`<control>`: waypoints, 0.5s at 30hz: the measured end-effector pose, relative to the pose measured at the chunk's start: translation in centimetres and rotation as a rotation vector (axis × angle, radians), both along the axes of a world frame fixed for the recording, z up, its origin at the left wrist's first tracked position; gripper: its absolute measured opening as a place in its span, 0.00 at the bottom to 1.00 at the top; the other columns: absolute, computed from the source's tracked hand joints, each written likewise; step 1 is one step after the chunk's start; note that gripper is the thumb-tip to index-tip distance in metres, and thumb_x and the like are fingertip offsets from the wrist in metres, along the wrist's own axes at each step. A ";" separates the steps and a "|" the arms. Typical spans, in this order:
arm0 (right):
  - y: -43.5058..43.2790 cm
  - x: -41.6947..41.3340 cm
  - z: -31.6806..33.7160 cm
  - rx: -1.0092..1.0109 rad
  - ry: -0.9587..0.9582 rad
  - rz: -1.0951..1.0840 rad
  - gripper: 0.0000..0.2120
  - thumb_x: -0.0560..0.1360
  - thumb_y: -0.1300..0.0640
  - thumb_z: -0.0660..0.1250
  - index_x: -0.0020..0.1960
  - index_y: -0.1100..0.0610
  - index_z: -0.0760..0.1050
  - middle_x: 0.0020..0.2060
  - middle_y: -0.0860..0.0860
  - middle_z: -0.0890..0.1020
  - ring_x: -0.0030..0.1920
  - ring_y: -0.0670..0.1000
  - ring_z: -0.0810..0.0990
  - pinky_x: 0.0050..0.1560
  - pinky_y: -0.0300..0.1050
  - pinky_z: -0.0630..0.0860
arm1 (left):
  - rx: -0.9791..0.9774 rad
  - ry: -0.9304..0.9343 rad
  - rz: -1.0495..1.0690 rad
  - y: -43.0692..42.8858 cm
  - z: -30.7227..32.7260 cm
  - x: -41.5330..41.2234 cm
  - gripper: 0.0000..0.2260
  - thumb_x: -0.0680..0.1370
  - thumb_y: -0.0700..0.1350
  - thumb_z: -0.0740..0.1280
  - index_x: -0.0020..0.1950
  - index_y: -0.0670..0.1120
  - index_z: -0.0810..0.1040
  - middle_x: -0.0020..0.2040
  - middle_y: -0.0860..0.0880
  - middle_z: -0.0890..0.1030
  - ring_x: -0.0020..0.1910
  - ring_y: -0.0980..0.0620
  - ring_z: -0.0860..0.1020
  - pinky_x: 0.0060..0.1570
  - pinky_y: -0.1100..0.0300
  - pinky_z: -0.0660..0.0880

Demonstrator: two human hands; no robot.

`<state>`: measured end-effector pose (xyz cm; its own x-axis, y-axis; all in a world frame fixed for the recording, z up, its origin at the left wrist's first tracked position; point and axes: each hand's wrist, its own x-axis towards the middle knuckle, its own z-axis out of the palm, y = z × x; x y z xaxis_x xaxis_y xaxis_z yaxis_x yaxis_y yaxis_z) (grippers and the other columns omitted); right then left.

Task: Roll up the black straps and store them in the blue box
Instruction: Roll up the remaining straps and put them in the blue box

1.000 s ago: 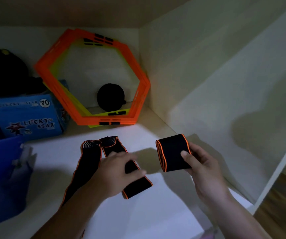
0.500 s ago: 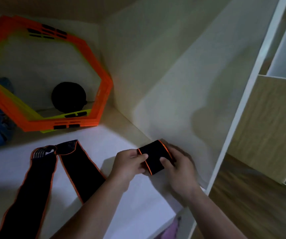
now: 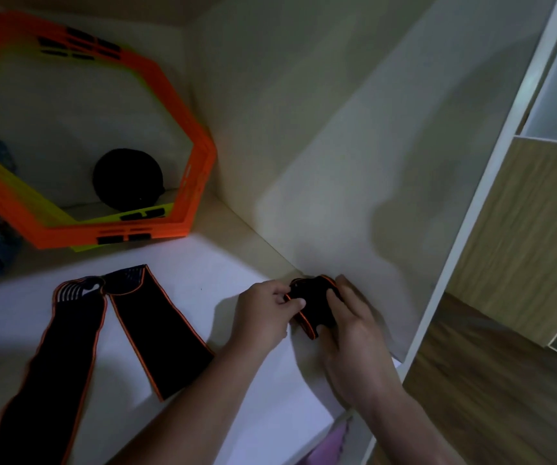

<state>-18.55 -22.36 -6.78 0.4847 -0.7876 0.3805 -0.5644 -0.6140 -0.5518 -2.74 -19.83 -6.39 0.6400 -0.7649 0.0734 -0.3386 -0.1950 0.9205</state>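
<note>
Two hands, left (image 3: 263, 317) and right (image 3: 347, 323), each grip closed on one rolled strap (image 3: 310, 307), two flat straps (image 3: 156, 330) beside.

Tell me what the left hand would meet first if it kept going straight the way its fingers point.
The left hand points right, at the rolled strap its fingers already touch. Past that lies the right hand, then probably the shelf's side wall; depth is unclear.
</note>
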 end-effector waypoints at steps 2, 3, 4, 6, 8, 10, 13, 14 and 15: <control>-0.2 0.0 0.5 -0.002 -0.010 0.002 0.28 0.77 0.64 0.67 0.76 0.59 0.68 0.78 0.50 0.65 0.78 0.49 0.62 0.67 0.19 0.44 | -0.004 -0.080 0.011 0.0 -0.1 0.1 0.15 0.72 0.48 0.78 0.57 0.47 0.85 0.39 0.55 0.81 0.41 0.53 0.82 0.46 0.59 0.81; -0.3 -0.1 0.7 -0.004 -0.014 0.008 0.27 0.78 0.64 0.68 0.76 0.59 0.68 0.77 0.50 0.66 0.77 0.48 0.63 0.66 0.18 0.45 | -0.007 -0.116 0.013 0.1 0.0 0.0 0.15 0.72 0.49 0.78 0.57 0.48 0.85 0.39 0.55 0.81 0.43 0.54 0.82 0.47 0.63 0.78; -0.5 -0.1 0.9 -0.006 -0.017 0.014 0.27 0.78 0.63 0.68 0.76 0.58 0.69 0.77 0.50 0.67 0.76 0.48 0.64 0.66 0.17 0.45 | -0.005 -0.136 0.011 0.2 0.2 0.0 0.15 0.72 0.50 0.77 0.57 0.49 0.85 0.40 0.55 0.82 0.44 0.54 0.82 0.47 0.64 0.76; -0.8 -0.1 1.3 -0.006 -0.004 0.016 0.26 0.78 0.61 0.68 0.75 0.57 0.69 0.76 0.51 0.69 0.76 0.48 0.65 0.68 0.21 0.48 | 0.000 -0.169 -0.003 0.4 0.6 0.0 0.15 0.73 0.51 0.77 0.57 0.49 0.85 0.41 0.55 0.83 0.46 0.54 0.82 0.48 0.62 0.75; -1.0 0.5 2.0 -0.032 0.007 0.024 0.25 0.78 0.59 0.69 0.74 0.57 0.72 0.74 0.51 0.73 0.75 0.50 0.69 0.69 0.27 0.53 | 0.004 -0.216 0.013 1.0 1.3 0.5 0.14 0.73 0.53 0.76 0.56 0.50 0.85 0.44 0.53 0.85 0.47 0.52 0.83 0.50 0.60 0.77; -1.1 2.2 2.7 -0.041 0.007 0.055 0.23 0.76 0.61 0.70 0.71 0.58 0.75 0.71 0.52 0.76 0.72 0.52 0.73 0.67 0.27 0.55 | -0.008 -0.216 0.061 1.8 1.8 1.9 0.14 0.72 0.54 0.76 0.55 0.51 0.85 0.47 0.52 0.86 0.46 0.49 0.84 0.51 0.56 0.79; -0.4 6.2 3.3 -0.025 -0.002 0.166 0.23 0.76 0.62 0.69 0.71 0.59 0.75 0.69 0.52 0.78 0.68 0.53 0.77 0.63 0.28 0.60 | 0.029 -0.226 0.152 3.8 2.5 5.1 0.13 0.73 0.54 0.75 0.55 0.52 0.85 0.49 0.51 0.86 0.48 0.51 0.84 0.52 0.59 0.79; -0.1 7.8 3.5 -0.025 0.001 0.217 0.23 0.77 0.62 0.69 0.72 0.58 0.74 0.69 0.52 0.78 0.69 0.52 0.77 0.62 0.28 0.60 | 0.040 -0.237 0.188 4.7 2.8 6.5 0.12 0.73 0.54 0.75 0.55 0.52 0.85 0.49 0.52 0.86 0.48 0.52 0.84 0.52 0.60 0.78; 0.3 9.4 3.5 -0.025 0.006 0.268 0.23 0.77 0.62 0.69 0.71 0.58 0.74 0.69 0.52 0.78 0.69 0.52 0.76 0.62 0.26 0.59 | 0.050 -0.259 0.223 5.6 3.1 8.0 0.11 0.73 0.54 0.74 0.54 0.53 0.85 0.49 0.52 0.86 0.47 0.52 0.84 0.52 0.60 0.79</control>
<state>-9.13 -22.07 -3.24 0.6770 -0.6212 0.3947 -0.3829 -0.7553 -0.5320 5.31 -14.19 -3.33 0.7566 -0.6152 0.2215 -0.5041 -0.3330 0.7969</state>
